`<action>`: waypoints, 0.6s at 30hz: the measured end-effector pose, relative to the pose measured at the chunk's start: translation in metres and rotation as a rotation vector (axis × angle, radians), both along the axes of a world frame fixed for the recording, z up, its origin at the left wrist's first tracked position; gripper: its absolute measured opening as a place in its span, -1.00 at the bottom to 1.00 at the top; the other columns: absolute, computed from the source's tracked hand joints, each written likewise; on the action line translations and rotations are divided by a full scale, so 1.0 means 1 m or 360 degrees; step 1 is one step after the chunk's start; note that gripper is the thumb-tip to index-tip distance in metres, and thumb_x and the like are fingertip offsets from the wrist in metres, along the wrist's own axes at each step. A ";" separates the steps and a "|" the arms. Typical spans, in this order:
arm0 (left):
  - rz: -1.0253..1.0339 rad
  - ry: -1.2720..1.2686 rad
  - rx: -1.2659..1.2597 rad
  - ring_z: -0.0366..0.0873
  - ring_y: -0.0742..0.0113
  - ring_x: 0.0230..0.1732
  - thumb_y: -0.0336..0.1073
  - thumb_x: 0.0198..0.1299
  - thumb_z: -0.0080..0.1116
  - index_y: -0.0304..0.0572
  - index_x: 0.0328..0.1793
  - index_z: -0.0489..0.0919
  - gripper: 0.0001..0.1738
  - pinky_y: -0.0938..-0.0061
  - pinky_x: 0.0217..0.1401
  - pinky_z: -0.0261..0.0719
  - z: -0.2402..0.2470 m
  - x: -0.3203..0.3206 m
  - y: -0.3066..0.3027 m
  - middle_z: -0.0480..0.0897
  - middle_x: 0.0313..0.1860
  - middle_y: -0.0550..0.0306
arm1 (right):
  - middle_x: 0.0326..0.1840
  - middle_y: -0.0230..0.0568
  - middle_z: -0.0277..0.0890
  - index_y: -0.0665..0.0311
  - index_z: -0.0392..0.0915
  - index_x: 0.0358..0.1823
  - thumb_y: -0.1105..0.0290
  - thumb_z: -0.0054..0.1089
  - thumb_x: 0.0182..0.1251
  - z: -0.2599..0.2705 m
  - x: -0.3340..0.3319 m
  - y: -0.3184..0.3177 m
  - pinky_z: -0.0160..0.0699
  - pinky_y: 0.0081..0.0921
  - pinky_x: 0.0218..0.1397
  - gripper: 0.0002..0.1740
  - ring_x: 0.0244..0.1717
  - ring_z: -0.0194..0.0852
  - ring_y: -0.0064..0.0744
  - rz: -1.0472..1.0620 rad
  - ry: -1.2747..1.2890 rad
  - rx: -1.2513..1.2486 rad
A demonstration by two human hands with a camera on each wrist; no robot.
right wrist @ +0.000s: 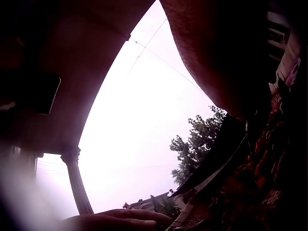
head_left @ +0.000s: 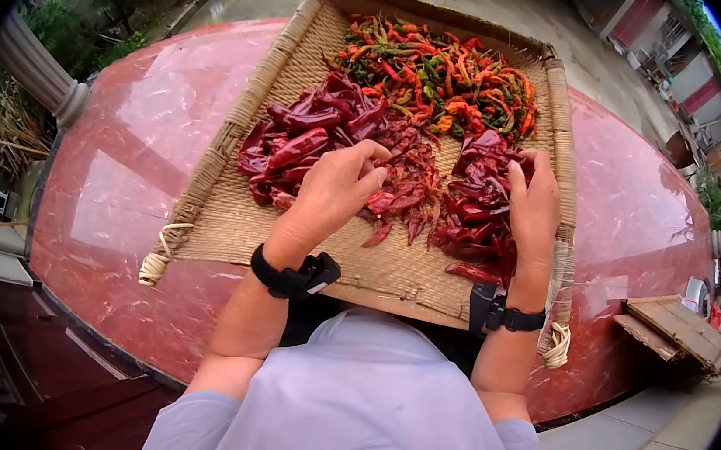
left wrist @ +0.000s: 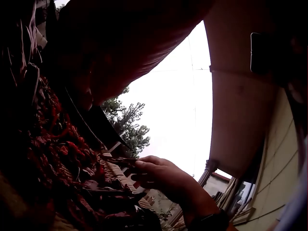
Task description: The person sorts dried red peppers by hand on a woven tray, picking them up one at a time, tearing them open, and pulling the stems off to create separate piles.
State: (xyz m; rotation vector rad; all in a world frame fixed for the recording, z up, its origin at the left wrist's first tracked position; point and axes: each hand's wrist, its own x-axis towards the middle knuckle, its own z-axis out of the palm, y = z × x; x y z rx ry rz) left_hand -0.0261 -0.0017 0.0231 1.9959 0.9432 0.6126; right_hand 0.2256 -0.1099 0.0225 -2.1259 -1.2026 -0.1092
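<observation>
My left hand (head_left: 338, 183) hangs over the middle of a woven tray (head_left: 348, 259), thumb and index finger apart, above small shrivelled dried chillies (head_left: 405, 173). In the right wrist view its fingers (right wrist: 130, 216) look fairly straight, with nothing visible in them. My right hand (head_left: 538, 208) is at the tray's right side, over a pile of dark red, glossy dried peppers (head_left: 472, 210). In the left wrist view that hand pinches a dark, thin dried pepper (left wrist: 120, 159) between thumb and fingers. Left of my left hand lies a heap of larger dark red peppers (head_left: 309, 132).
Orange, red and green chillies (head_left: 446, 76) cover the tray's far end. The tray has a raised bound rim (head_left: 251, 95) and rests over a polished red stone surface (head_left: 135, 157). Wooden boards (head_left: 675, 328) lie off to the right; a column (head_left: 39, 64) stands at left.
</observation>
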 end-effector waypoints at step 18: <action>0.0566 -0.1088 -0.0634 0.28 0.60 -0.61 -0.27 0.40 0.05 -0.14 -0.29 0.41 -0.81 0.65 -0.58 0.21 -0.006 -0.028 0.010 0.51 -0.50 0.28 | -0.05 -0.27 0.60 0.09 0.62 -0.08 0.44 0.18 0.25 -0.005 -0.022 -0.035 0.38 -0.20 0.17 -0.78 0.10 0.43 -0.10 0.0093 -0.0382 0.0031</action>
